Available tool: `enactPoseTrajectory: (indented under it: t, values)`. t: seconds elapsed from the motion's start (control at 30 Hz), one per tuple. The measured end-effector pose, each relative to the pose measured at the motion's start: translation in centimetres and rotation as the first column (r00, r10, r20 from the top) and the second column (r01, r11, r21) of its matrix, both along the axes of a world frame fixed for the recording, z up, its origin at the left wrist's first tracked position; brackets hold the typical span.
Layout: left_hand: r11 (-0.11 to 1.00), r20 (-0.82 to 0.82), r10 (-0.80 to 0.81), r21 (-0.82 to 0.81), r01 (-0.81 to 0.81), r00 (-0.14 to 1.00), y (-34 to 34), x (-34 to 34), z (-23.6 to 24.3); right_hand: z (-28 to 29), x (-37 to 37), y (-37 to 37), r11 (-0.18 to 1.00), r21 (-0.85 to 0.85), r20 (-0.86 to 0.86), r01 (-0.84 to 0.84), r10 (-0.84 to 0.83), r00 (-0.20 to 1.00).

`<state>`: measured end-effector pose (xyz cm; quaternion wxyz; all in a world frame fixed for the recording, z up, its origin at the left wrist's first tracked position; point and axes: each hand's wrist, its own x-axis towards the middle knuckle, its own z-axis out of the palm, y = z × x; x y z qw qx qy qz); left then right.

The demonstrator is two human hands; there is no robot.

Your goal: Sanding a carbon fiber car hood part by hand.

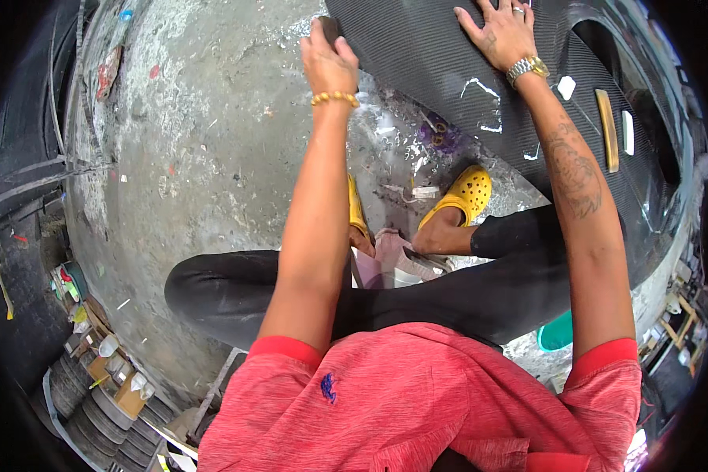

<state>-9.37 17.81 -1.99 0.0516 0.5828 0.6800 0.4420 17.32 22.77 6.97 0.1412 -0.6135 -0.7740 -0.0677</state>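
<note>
Near the top of the view my left hand (330,67), with a yellow bead bracelet on its wrist, is closed on a small dark block (329,30). The block touches the left edge of a large black panel (425,59) with a fine ribbed, carbon-fibre-like surface. My right hand (505,35), wearing a ring and a metal watch (527,70), lies on the panel with its fingers spread and nothing in it. Part of its fingers runs past the top edge of the picture.
On the panel lie a wooden strip (607,130), a white strip (628,132) and a white scrap (566,87). Between my yellow clogs (470,197), purple plastic (442,135) and scraps litter the stained concrete floor (197,157). Stacked dark discs (94,417) and containers stand lower left.
</note>
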Motion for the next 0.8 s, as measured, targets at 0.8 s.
enactPoseTrajectory:
  t: [0.8]
  values:
    - [0.999,0.092,-0.008,-0.049,0.013,0.996,-1.6,5.3,1.5,0.4,2.1,0.1,1.0,-0.019,0.057,0.01,-0.008,0.998]
